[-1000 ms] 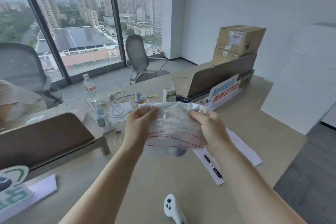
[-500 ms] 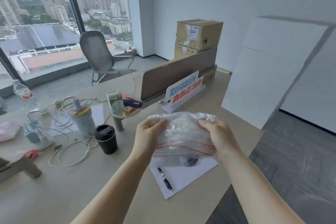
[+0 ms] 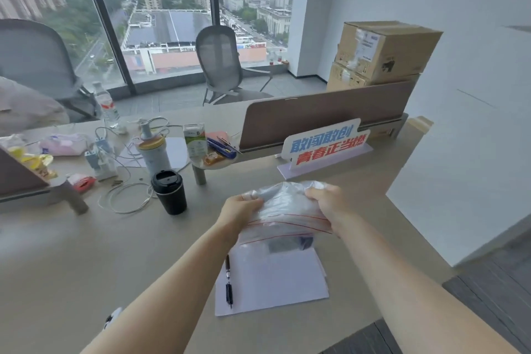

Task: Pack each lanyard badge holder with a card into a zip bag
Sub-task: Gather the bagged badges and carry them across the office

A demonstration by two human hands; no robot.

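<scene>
The zip bags seemingly sit lower over the paper now.

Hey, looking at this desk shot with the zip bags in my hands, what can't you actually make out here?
- Head view: contents of the zip bags: a dark shape shows, blurred by crinkled plastic; badge holder or card cannot be told.
- Fingertips of the left hand and right hand: tucked behind the plastic.
- White object by the left forearm: mostly covered by the arm.
- Label on the cardboard box: too small.

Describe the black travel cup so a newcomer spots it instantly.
Start at the long beige desk. Left of the hands holding the zip bags stands the black travel cup, beside loose white cables. It is the only all-black lidded container there.
</scene>
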